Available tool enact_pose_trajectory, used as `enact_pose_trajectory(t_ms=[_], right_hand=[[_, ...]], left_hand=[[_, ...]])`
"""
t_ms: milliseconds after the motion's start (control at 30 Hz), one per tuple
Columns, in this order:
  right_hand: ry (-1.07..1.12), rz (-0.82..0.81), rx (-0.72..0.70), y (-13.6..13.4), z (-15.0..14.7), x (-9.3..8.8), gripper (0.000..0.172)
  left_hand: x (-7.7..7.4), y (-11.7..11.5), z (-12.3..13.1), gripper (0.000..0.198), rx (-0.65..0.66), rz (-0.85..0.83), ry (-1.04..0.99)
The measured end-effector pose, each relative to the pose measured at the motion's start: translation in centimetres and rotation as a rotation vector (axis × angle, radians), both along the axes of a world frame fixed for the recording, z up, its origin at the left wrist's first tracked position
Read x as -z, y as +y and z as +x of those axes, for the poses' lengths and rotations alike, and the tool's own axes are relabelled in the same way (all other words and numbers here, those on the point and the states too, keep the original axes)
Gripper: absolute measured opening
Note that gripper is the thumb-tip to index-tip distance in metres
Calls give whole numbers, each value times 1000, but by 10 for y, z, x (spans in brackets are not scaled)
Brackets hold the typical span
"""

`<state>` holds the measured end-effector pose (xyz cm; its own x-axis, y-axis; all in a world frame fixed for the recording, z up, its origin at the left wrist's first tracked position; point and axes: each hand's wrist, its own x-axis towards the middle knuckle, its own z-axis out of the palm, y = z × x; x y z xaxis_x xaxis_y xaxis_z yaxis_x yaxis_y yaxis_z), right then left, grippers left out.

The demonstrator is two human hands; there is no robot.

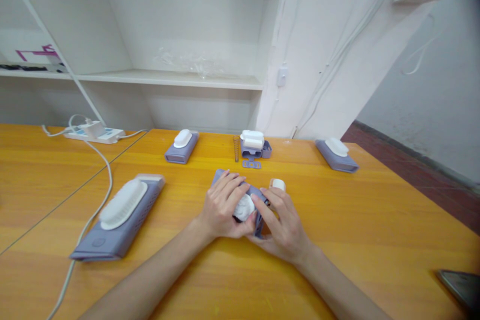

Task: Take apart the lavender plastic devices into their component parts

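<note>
Near the middle of the table both my hands are closed round a purple-grey plastic housing (259, 225). A white rounded piece (244, 208) shows at its near side between my fingers. My left hand (226, 205) lies over the top and left of the housing, thumb at the lower edge. My right hand (282, 220) grips its right end, with the index finger touching the white piece. Much of the housing is covered by my fingers. Just beyond my right hand stands a small white part (278, 184), partly hidden.
At the back are a spring (236, 148), loose purple parts (251, 164) and white oval pieces (252, 138). Similar purple units with white tops stand left (120, 215), back left (182, 147) and back right (337, 155). A power strip (108, 135) trails a cable; a dark flat device (459, 285) lies right.
</note>
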<state>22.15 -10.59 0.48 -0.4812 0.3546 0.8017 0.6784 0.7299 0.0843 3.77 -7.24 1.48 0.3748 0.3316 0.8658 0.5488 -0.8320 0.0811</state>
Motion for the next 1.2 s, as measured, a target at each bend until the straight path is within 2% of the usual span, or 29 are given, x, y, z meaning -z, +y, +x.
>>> enact_pose_trajectory(t_ms=[200, 300, 433, 533, 600, 800, 1000, 1200], right_hand=[[-19, 13, 9, 1, 1, 4, 66], [-26, 4, 8, 3, 4, 6, 69], [8, -30, 45, 7, 7, 7, 75], [18, -45, 66, 9, 8, 8, 78], [19, -46, 83, 9, 8, 9, 78], [23, -42, 112, 6, 5, 10, 79], [32, -49, 131, 6, 4, 10, 80], [84, -81, 137, 4, -1, 9, 82]], left_hand=[[7, 0, 1, 52, 38, -31, -37], [9, -1, 2, 54, -32, -81, -106], [8, -1, 5, 76, -218, -308, -165], [6, 0, 8, 97, -222, -495, -168], [6, -1, 9, 102, -212, -569, -158], [6, -4, 10, 97, -246, -625, -145], [10, -3, 12, 102, -236, -652, -141], [10, -3, 12, 82, -300, -585, -120]])
